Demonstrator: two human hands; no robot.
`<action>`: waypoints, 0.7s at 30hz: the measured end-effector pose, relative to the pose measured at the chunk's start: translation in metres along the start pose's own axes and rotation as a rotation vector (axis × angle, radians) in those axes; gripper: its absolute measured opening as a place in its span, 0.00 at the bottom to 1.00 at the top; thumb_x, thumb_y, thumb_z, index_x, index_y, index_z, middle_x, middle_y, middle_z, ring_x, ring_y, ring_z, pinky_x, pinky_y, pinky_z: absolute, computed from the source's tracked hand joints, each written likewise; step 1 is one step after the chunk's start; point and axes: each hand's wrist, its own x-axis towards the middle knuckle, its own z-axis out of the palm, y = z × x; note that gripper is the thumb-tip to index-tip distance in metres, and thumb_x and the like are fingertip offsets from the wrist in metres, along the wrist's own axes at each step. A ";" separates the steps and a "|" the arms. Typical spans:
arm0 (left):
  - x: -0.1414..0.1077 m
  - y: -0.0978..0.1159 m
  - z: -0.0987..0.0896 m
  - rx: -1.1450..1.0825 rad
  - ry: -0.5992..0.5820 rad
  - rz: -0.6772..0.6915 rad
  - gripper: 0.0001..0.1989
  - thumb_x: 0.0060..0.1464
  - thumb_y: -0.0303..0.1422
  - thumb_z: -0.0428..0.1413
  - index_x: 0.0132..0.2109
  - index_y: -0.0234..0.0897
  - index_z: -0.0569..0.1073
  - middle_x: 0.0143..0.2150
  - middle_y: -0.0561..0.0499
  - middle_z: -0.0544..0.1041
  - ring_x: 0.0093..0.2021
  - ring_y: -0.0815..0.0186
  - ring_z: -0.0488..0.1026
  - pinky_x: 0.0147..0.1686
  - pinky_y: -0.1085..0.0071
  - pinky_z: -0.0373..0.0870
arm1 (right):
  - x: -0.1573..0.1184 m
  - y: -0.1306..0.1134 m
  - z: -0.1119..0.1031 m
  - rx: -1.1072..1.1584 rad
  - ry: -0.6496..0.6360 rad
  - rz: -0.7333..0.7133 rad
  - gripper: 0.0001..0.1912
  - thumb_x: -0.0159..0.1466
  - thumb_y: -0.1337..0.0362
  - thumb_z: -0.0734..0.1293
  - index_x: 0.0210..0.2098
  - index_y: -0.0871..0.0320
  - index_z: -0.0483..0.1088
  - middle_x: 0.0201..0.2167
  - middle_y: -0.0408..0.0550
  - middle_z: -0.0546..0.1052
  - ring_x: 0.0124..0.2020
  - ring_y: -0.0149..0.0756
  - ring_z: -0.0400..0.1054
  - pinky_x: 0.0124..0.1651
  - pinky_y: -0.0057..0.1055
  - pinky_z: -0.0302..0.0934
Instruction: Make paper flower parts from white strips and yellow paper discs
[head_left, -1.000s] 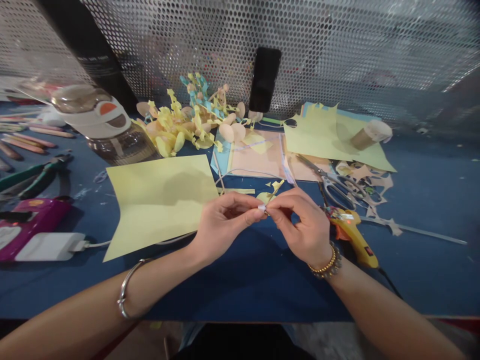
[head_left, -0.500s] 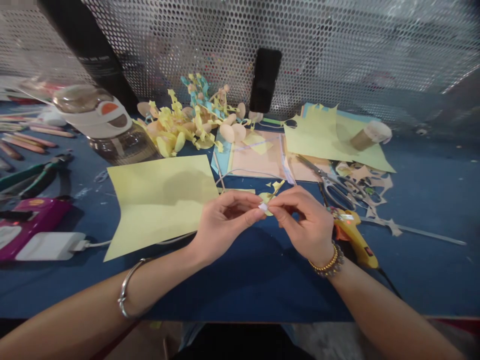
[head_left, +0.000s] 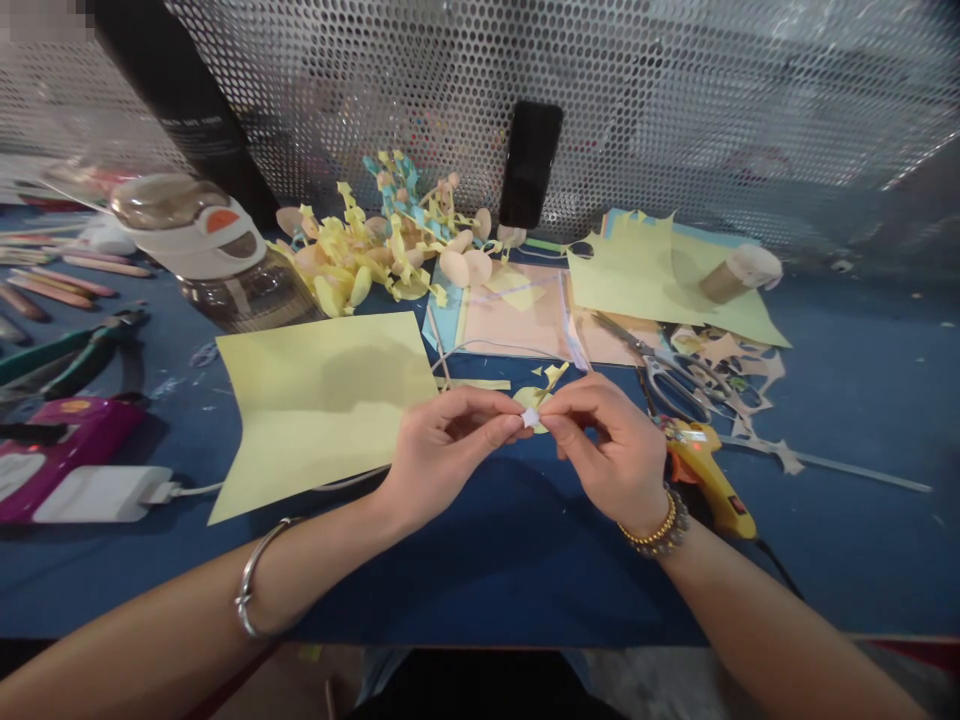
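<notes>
Between my fingertips is a small white piece (head_left: 530, 417), which looks like folded paper. My left hand (head_left: 454, 440) pinches its left side with thumb and fingers. From the other side, my right hand (head_left: 604, 440) pinches it the same way. Just behind the fingertips lie a small yellow paper round (head_left: 525, 396) and a curled yellow strip (head_left: 555, 376). A large yellow sheet (head_left: 322, 400) lies beside my left hand. To the right of my right hand rests a yellow glue gun (head_left: 709, 475), near grey-handled scissors (head_left: 675, 380).
Yellow, peach and blue paper flowers (head_left: 375, 240) are heaped at the back. A phone (head_left: 531, 165) leans on the perforated metal panel (head_left: 622, 90). At left stand a bottle (head_left: 217, 250), pliers (head_left: 90, 345) and a purple power strip (head_left: 75, 440). Paper scraps (head_left: 731, 355) lie at right.
The white piece has turned slightly between my fingertips, and more of it shows. Both hands stay in nearly the same place.
</notes>
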 end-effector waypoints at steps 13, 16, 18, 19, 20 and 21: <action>-0.001 0.000 -0.001 0.124 -0.005 0.134 0.06 0.52 0.21 0.60 0.34 0.35 0.78 0.29 0.54 0.82 0.29 0.73 0.80 0.32 0.84 0.77 | 0.000 0.002 0.001 0.037 -0.025 -0.016 0.03 0.63 0.70 0.67 0.34 0.57 0.72 0.31 0.43 0.72 0.28 0.27 0.68 0.26 0.26 0.63; -0.001 -0.001 -0.002 0.153 -0.020 0.154 0.05 0.53 0.22 0.59 0.34 0.35 0.78 0.29 0.53 0.82 0.30 0.73 0.79 0.32 0.84 0.77 | -0.001 0.002 0.001 0.041 -0.044 -0.021 0.03 0.64 0.71 0.66 0.34 0.57 0.71 0.30 0.43 0.71 0.30 0.28 0.68 0.28 0.27 0.63; -0.001 -0.001 -0.003 0.169 -0.028 0.162 0.05 0.53 0.22 0.59 0.34 0.35 0.78 0.29 0.53 0.81 0.30 0.73 0.79 0.32 0.83 0.77 | -0.001 0.002 0.001 0.049 -0.056 -0.017 0.03 0.64 0.71 0.66 0.34 0.57 0.70 0.30 0.43 0.71 0.31 0.29 0.68 0.29 0.27 0.64; -0.001 -0.002 -0.004 0.177 -0.030 0.165 0.05 0.53 0.22 0.59 0.34 0.35 0.78 0.29 0.53 0.81 0.30 0.73 0.79 0.33 0.83 0.77 | -0.001 0.002 0.001 0.053 -0.062 -0.014 0.03 0.64 0.71 0.66 0.34 0.57 0.70 0.31 0.43 0.71 0.31 0.29 0.68 0.30 0.27 0.64; -0.001 -0.002 -0.004 0.186 -0.031 0.168 0.04 0.53 0.22 0.59 0.34 0.35 0.78 0.29 0.52 0.81 0.30 0.72 0.79 0.33 0.83 0.77 | -0.001 0.003 0.000 0.053 -0.067 -0.013 0.03 0.64 0.71 0.66 0.35 0.57 0.70 0.31 0.43 0.71 0.31 0.29 0.68 0.30 0.28 0.64; 0.000 -0.002 -0.004 0.194 -0.031 0.170 0.04 0.53 0.23 0.59 0.34 0.35 0.78 0.29 0.52 0.81 0.30 0.72 0.79 0.32 0.82 0.77 | -0.001 0.003 0.000 0.052 -0.072 -0.014 0.03 0.64 0.71 0.66 0.35 0.57 0.70 0.31 0.43 0.71 0.31 0.29 0.68 0.30 0.28 0.64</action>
